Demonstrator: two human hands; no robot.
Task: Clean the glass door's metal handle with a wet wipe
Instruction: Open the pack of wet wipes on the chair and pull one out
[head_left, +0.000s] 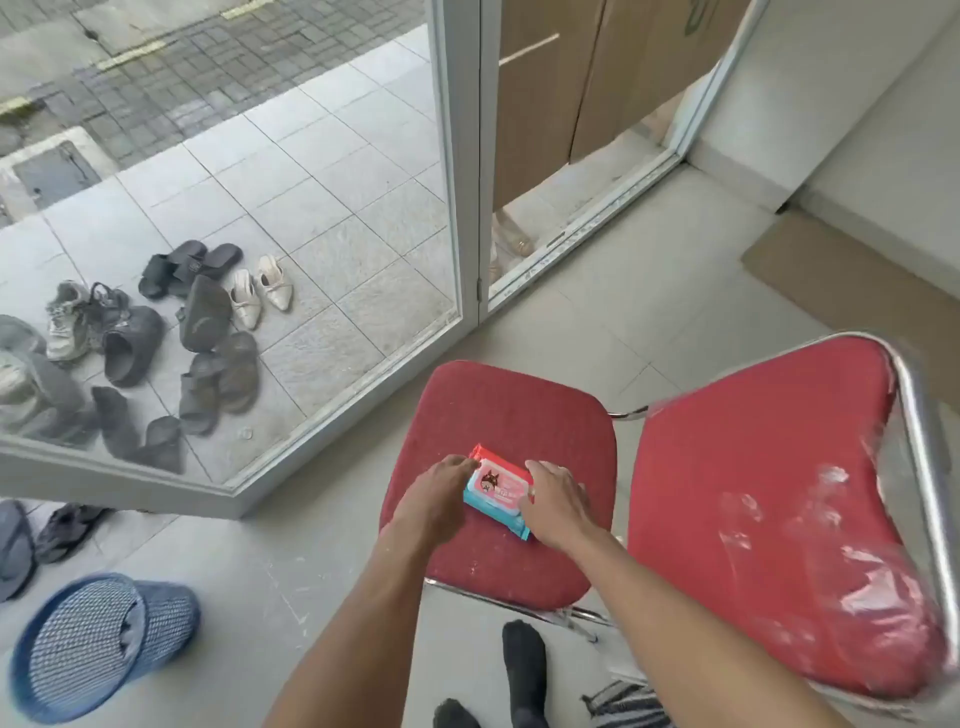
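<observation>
A pack of wet wipes (496, 488), pink and light blue with a red end, lies flat on the red seat of a chair (519, 410). My left hand (436, 499) rests its fingertips on the pack's left end. My right hand (553, 501) covers the right side, fingers curled over its edge. The pack looks closed, and no loose wipe is visible. The glass door panel (311, 208) and its white frame (462, 156) stand just beyond the chair. No metal door handle shows in this view.
The chair's red backrest (769, 467), wrapped in plastic with a chrome tube rim, is at the right. Several shoes and sandals (171, 332) lie outside the glass. A blue slipper (98, 644) sits on the floor at the left, flat cardboard (841, 275) at the right. My black-socked feet (524, 670) are below.
</observation>
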